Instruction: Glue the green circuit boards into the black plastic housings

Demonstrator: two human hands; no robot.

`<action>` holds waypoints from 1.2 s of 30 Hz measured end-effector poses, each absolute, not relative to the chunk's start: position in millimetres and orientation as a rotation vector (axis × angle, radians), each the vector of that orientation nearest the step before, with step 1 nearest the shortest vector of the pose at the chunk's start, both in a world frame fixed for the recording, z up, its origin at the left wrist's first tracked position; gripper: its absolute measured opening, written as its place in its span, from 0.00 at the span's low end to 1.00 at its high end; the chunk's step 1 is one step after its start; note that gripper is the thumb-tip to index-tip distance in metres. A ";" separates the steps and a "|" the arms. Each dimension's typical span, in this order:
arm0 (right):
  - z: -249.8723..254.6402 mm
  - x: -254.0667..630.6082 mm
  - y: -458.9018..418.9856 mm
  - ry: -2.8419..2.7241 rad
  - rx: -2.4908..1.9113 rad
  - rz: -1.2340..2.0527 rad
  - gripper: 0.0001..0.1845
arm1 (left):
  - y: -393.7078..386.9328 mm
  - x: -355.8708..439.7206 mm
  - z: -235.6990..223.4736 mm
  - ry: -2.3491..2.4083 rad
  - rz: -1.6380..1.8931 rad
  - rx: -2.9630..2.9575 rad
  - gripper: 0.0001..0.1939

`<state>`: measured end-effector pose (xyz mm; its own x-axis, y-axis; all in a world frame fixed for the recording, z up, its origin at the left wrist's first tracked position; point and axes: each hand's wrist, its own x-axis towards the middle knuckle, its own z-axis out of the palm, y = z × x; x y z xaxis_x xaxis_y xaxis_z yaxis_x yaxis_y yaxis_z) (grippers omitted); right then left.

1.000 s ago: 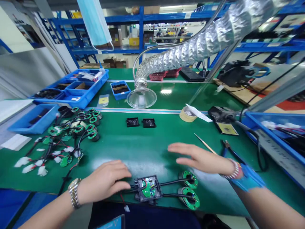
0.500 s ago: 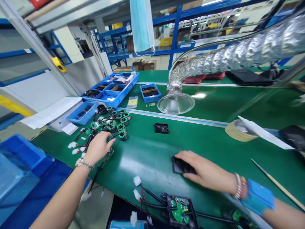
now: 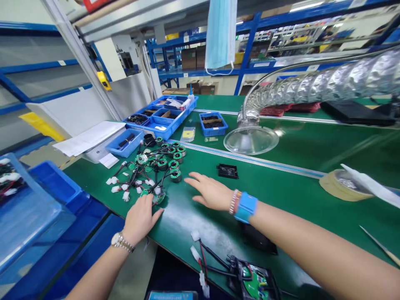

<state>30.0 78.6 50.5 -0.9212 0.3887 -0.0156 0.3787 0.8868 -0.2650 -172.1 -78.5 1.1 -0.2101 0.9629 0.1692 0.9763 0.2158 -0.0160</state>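
My left hand lies palm down on the green mat, fingers together, touching the near edge of a tangle of wired coil assemblies with green boards and white plugs. My right hand hovers flat with fingers stretched out, just right of that tangle, holding nothing. A black housing with a green board and wires sits at the near table edge. A small black cover lies partly under my right forearm. Another black cover rests farther back.
Blue bins stand at the back left, a smaller one beside them. A foil extraction hose with clear funnel hangs over the bench. A tape roll sits at right. A big blue crate is at the left.
My view swung further left. My right hand let go of the black cover and reached left toward the coil tangle. My left hand slid back to the tangle's near edge.
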 end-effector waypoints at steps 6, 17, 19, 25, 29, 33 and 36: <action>33.7 -51.5 91.5 -2.969 -0.770 0.318 0.23 | -79.2 -207.9 34.8 -2.676 -0.766 -1.958 0.15; 31.7 34.3 77.3 -3.027 -0.776 0.309 0.17 | -35.4 -243.0 46.9 -2.150 -0.217 -1.832 0.17; 32.0 58.0 76.1 -3.028 -0.791 0.331 0.16 | -43.0 -219.4 31.1 -1.939 -0.257 -2.179 0.18; 30.7 96.7 80.9 -2.950 -0.878 0.402 0.15 | -47.4 -202.2 8.2 -2.074 -0.066 -2.286 0.21; 28.0 118.6 92.2 -2.841 -0.972 0.411 0.15 | -42.8 -244.0 27.6 -2.182 0.010 -2.241 0.24; 26.3 143.3 100.0 -2.799 -1.054 0.416 0.16 | -39.7 -223.4 48.3 -2.083 -0.104 -1.998 0.19; 25.5 155.4 100.6 -2.772 -1.097 0.422 0.16 | -28.5 -160.1 36.5 -1.746 -0.223 -2.458 0.20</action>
